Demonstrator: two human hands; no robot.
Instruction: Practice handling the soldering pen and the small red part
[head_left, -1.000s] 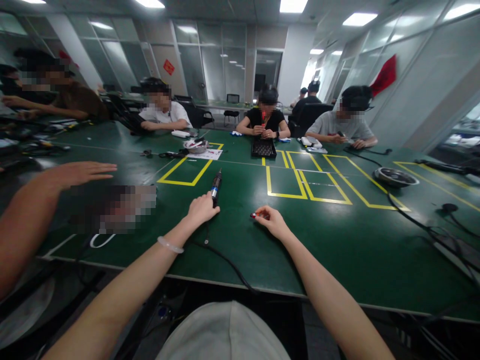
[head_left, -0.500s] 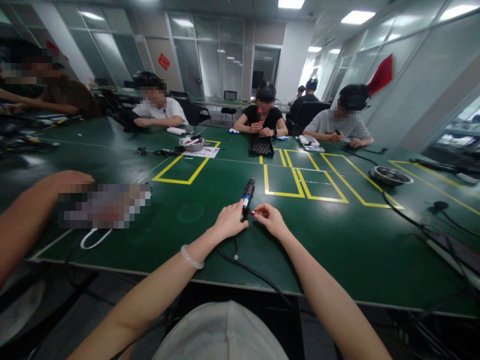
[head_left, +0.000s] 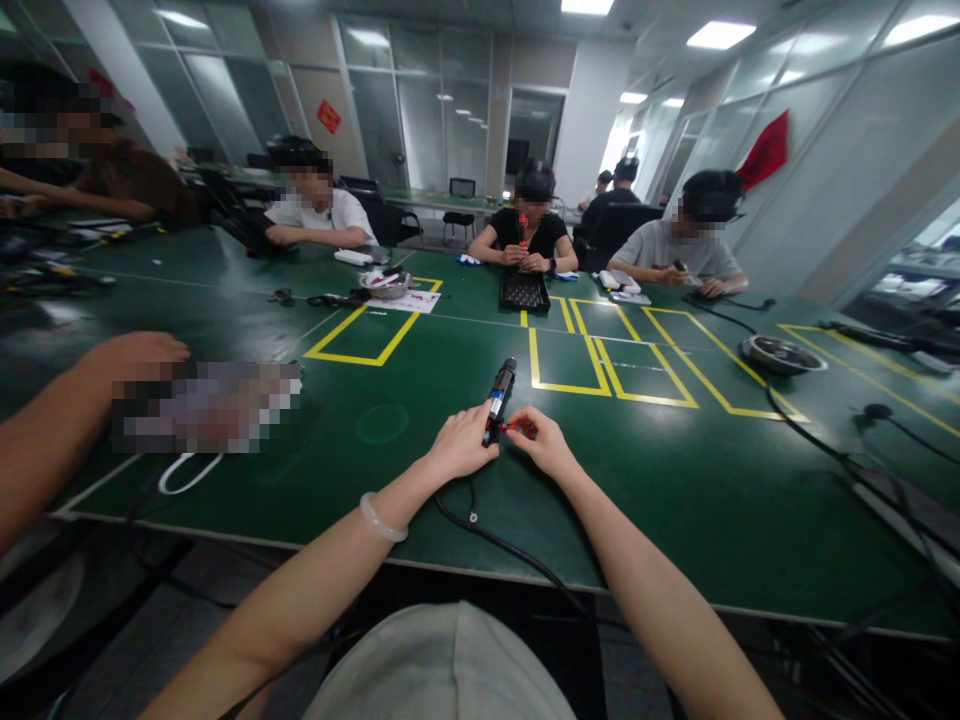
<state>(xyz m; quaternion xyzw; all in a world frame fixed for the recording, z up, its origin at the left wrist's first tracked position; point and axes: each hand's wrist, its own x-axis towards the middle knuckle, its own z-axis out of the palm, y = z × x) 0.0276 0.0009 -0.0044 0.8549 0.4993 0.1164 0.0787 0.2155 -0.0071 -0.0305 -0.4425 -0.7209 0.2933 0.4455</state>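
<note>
A black cylindrical device (head_left: 503, 380) with a blue and silver band lies on the green table, tilted slightly to the right. My left hand (head_left: 461, 443) is wrapped round its lower part from the left. My right hand (head_left: 541, 440) is closed in a pinch on a small red tool (head_left: 511, 428), which looks like a short screwdriver. Its tip reaches the device's right side near the lower end; my fingers hide most of it. From beneath my left hand runs a black cable (head_left: 517, 550), beside a short wire with a ring terminal (head_left: 473, 517).
A person's hand (head_left: 135, 360) rests at the left by a blurred-out object with a white loop (head_left: 187, 472). Across the table, several people sit, one behind a black tray (head_left: 523, 292). Metal bowls (head_left: 782, 354) and yellow tape outlines (head_left: 570, 388) are on the green table (head_left: 337, 410).
The red tool's visible part has shifted slightly and my right fingers have curled further round it. The device has barely moved; my left hand keeps its hold.
</note>
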